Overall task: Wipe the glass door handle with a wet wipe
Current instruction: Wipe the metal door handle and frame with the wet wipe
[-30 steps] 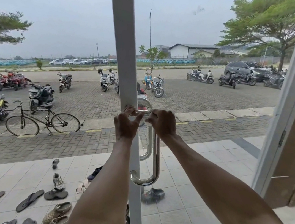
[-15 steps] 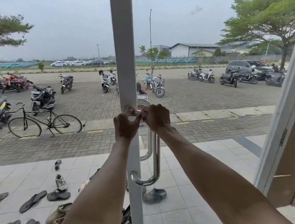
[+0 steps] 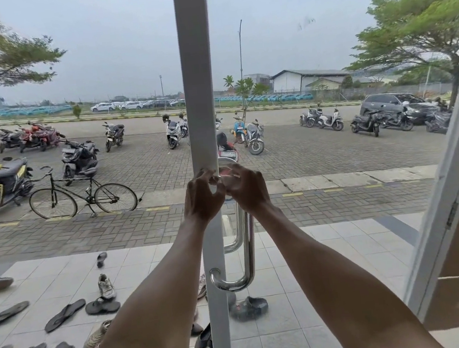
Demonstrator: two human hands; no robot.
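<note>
We are reaching both bare arms forward to the curved chrome tubular door handle (image 3: pixel 248 246), which is standing upright on the right edge of the white vertical metal door frame (image 3: pixel 197 62), in the middle of the scene. Our left hand (image 3: pixel 200 196) is sitting at the top end of the handle, right against the frame, with its fingers curling tightly round the short top post. Our right hand (image 3: pixel 249 191) is just beside it on the right, its fingers bending over the handle's upper bend and gripping it. The two thumbs are nearly meeting below the post. The long bar and the lower bend of the handle are hanging bare below both wrists, nearer to us.

A pale patch is showing between the fingertips, but it is too blurred for us to tell whether it is the wet wipe.

Through the glass, dark flat sandals (image 3: pixel 65 315) and other shoes are lying scattered on the pale tiled floor (image 3: pixel 318 249) at the near left. Farther out on the left, a black bicycle (image 3: pixel 82 196) is standing on the brick paving, and a grey car (image 3: pixel 387 103) is parked at the far right.
</note>
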